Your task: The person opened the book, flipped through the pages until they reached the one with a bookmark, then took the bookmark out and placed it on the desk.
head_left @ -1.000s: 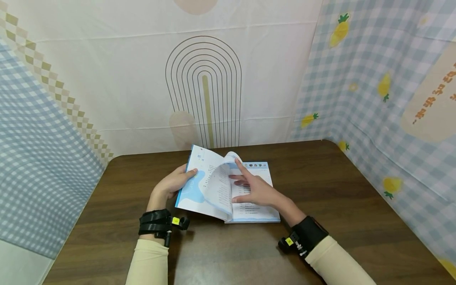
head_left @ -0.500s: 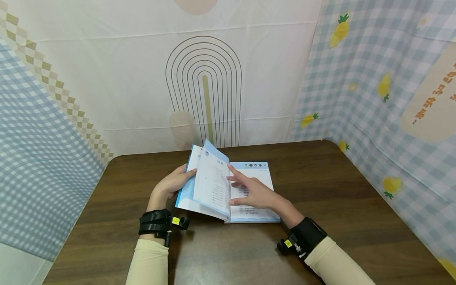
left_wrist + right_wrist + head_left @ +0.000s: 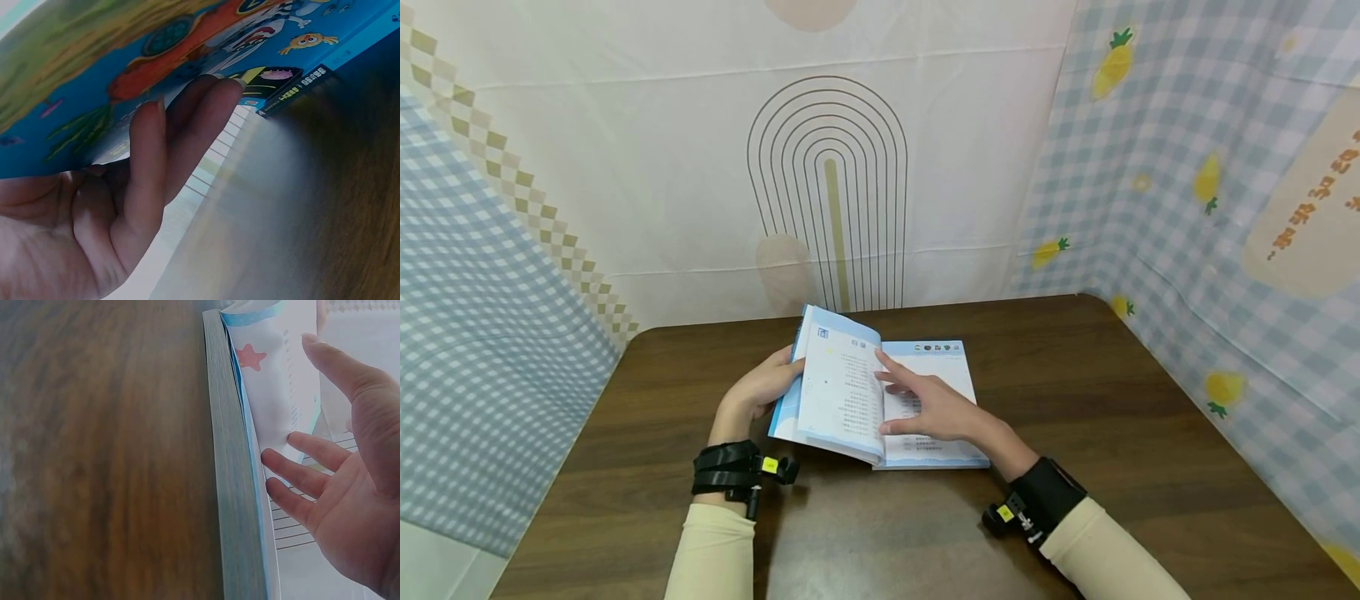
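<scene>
— Two hands worked the thin blue-covered paperback book (image 3: 880, 400), which lay open on the dark brown wooden counter (image 3: 1075, 433). Where was the left hand (image 3: 758, 390)?

— Under the raised left cover, fingers (image 3: 187, 125) straight and pressed together against its picture side, propping it at a slant. A steady prop there seemed wise, so the spine would not slip.

— And the right hand (image 3: 934, 407)?

— Its fingers (image 3: 300, 478) were spread and relaxed, tips touching the white printed page (image 3: 842, 392); nothing pinched. A light, flat touch looked best, lest the leaf crease.
</scene>
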A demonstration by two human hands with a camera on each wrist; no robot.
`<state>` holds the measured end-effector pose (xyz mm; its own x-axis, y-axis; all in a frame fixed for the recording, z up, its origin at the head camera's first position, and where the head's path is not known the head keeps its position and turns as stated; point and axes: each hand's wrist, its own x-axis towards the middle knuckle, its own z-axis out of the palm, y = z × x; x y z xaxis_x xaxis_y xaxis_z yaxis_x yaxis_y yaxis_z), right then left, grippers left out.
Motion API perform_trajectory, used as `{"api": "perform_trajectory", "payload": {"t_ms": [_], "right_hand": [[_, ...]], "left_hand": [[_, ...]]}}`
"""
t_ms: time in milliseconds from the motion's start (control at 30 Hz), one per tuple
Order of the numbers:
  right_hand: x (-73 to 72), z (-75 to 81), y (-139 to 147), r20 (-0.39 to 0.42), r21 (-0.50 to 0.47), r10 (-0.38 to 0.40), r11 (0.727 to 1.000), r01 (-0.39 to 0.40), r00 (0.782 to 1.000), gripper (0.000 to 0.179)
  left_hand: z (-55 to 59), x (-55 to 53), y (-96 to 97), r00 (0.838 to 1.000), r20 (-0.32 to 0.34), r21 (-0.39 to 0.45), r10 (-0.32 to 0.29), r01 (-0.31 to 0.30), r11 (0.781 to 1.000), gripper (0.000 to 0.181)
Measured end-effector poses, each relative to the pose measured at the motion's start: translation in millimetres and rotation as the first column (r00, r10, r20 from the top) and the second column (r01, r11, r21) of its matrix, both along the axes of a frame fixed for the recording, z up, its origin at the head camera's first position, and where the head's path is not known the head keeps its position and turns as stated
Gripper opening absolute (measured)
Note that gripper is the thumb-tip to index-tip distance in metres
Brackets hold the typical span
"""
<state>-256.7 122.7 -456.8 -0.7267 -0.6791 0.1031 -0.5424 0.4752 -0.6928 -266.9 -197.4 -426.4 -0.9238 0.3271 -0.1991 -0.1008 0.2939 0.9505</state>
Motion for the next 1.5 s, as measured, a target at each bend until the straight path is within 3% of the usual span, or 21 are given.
{"api": "perform_trajectory", "payload": {"t_ms": [600,967,1133,1300,1500], "right_hand": [[0.8,-2.0,-3.7,-0.022,0.029,0.008,1.000,-0.008,1.000,0.108],[3.0,-1.9,-4.7,-0.028,0.049,0.011,0.999,-0.009,1.000,0.099],[3.8,-3.2,-4.8,-0.029,0.059,0.004,0.998,-0.003,1.000,0.091],[4.3,-2.6,-4.6,-0.023,0.055,0.016,0.998,-0.014,1.000,0.084],[6.3,-1.1,-5.1,-0.018,0.041,0.025,0.999,-0.025,1.000,0.081]], "left_hand": [[2.3,-0.2,0.6,1.000,-0.005,0.004,-0.004,0.004,1.000,0.056],[2.2,-2.1,3.2,0.997,0.054,0.027,0.048,-0.049,0.998,0.053],[2.2,-2.7,5.2,0.996,0.050,0.014,0.068,-0.068,0.998,0.064],[4.0,-2.7,6.9,0.998,0.037,0.013,0.055,-0.056,0.998,0.079],[3.5,-1.3,5.8,0.999,0.039,0.043,0.002,-0.003,0.999,0.064]]}}
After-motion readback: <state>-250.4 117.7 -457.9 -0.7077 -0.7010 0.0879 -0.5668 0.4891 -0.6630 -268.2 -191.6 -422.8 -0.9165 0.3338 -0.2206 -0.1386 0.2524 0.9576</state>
